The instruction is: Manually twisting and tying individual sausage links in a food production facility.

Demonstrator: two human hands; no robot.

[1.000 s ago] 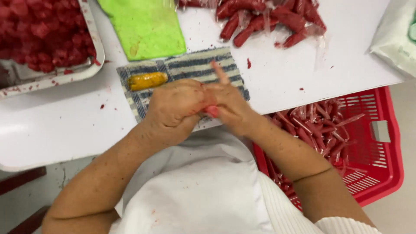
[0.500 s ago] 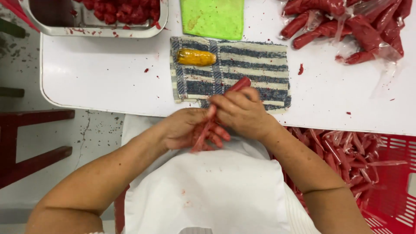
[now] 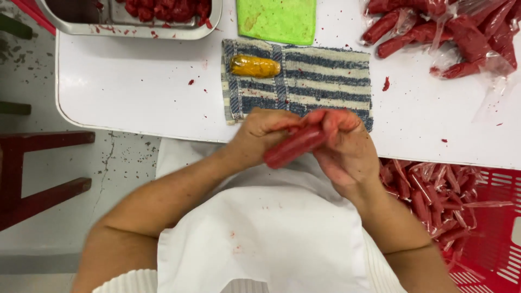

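Head view, left to right: a metal tray [image 3: 81,24] of red pieces, cut off by the upper edge, sits up and left of the left hand [image 3: 260,133], whose grip is closed round the lower end of a red sausage [image 3: 296,146] held over the near edge of the white tabletop [image 3: 125,87]. Just beyond both hands lies a striped cloth [image 3: 325,81] bearing a yellow-handled tool [image 3: 255,66], its working end hard to make out, with a green cloth [image 3: 278,19] farther off. Its fingers blurred, the right hand [image 3: 347,149] curls round the sausage's upper end, while packed sausages [image 3: 445,27] above and a red basket [image 3: 488,260] of empty wrappers at lower right are both cropped.
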